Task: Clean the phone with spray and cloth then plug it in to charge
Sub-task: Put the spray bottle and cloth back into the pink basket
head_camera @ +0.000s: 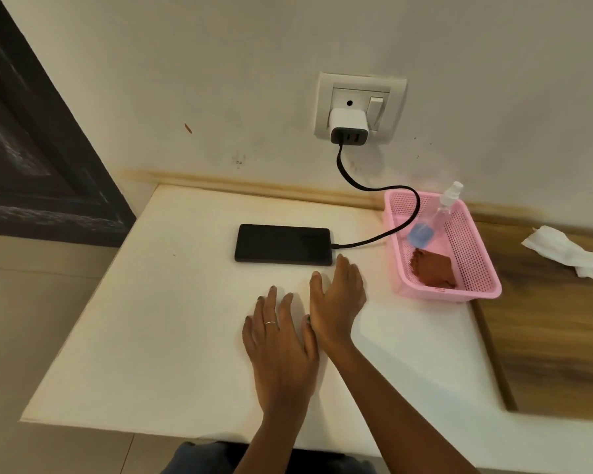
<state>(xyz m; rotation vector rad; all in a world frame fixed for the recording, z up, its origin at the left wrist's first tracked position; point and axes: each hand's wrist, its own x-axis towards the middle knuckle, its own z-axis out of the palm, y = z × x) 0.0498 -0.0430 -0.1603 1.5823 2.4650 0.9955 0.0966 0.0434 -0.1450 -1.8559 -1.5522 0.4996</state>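
Observation:
A black phone (283, 243) lies flat on the white table (172, 336), screen dark. A black cable (374, 189) runs from its right end up to a white charger (348, 126) in the wall socket (360, 107). A clear spray bottle (439, 213) with blue liquid and a folded brown cloth (432, 270) lie in the pink basket (481, 265). My left hand (279, 340) rests flat on the table, fingers spread, a ring on one finger. My right hand (338, 299) hovers just below the phone's right end, fingers together, holding nothing.
A crumpled white tissue (569, 251) lies on the wooden surface (545, 336) to the right. A dark door (31, 148) stands at the left. The wall runs directly behind the table.

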